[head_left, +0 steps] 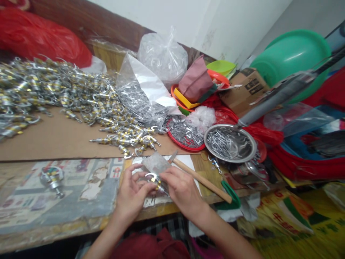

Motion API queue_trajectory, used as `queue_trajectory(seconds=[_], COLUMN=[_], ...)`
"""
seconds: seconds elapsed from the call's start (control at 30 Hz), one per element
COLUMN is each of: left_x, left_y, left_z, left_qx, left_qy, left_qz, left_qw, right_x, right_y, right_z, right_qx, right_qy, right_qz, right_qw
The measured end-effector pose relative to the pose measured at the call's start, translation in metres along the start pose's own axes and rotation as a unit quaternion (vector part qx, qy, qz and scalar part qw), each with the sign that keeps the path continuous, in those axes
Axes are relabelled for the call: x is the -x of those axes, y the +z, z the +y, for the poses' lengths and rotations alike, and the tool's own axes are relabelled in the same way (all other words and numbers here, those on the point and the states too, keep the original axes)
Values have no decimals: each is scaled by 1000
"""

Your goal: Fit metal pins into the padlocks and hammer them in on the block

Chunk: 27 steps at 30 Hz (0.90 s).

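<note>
At the front edge of the table, my left hand (136, 190) and my right hand (181, 187) face each other around one small silver and yellow metal fitting (159, 185) with a pale curved hook. My left thumb and fingers pinch its hook end. The fingers of my right hand are closed at its other side, partly hiding it. Just behind my fingers is a greyish metal block (155, 163). A hammer (202, 180) with a wooden handle lies to the right of my right hand.
Many similar fittings (64, 86) are heaped on cardboard at the left and centre. A steel bowl (253, 147) and a red tray (199, 148) hold small metal pins. One fitting (54, 180) lies at the left front. A grey bar (277, 97) slants above the bowl.
</note>
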<state>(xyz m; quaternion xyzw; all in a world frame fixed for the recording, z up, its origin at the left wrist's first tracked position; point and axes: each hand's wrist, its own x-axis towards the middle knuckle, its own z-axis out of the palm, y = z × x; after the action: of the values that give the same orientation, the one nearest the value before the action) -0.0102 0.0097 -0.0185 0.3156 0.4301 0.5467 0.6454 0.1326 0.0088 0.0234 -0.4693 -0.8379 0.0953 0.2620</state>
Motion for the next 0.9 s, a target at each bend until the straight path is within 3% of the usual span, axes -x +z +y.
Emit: queue_trajectory(seconds=[0.23, 0.5, 0.67, 0.8, 0.9], left_x=[1, 1, -1, -1, 0], left_y=[1, 3, 1, 1, 1], left_z=[1, 3, 2, 2, 3], left_qx=[7, 5, 1, -3, -6], left_qy=[-3, -8, -1, -6, -15], left_qz=[4, 8, 9, 6, 8], left_qw=[1000, 1000, 1000, 1000, 1000], right_x=[1, 9, 17, 23, 29], right_y=[6, 2, 7, 0, -15], right_z=[-11, -12, -6, 14, 44], right_qx=[110, 113, 78, -30, -10], right_qy=[-14, -17, -14, -8, 94], right_qz=[-32, -56, -12, 18, 87], right_qw=[993, 992, 997, 999, 992])
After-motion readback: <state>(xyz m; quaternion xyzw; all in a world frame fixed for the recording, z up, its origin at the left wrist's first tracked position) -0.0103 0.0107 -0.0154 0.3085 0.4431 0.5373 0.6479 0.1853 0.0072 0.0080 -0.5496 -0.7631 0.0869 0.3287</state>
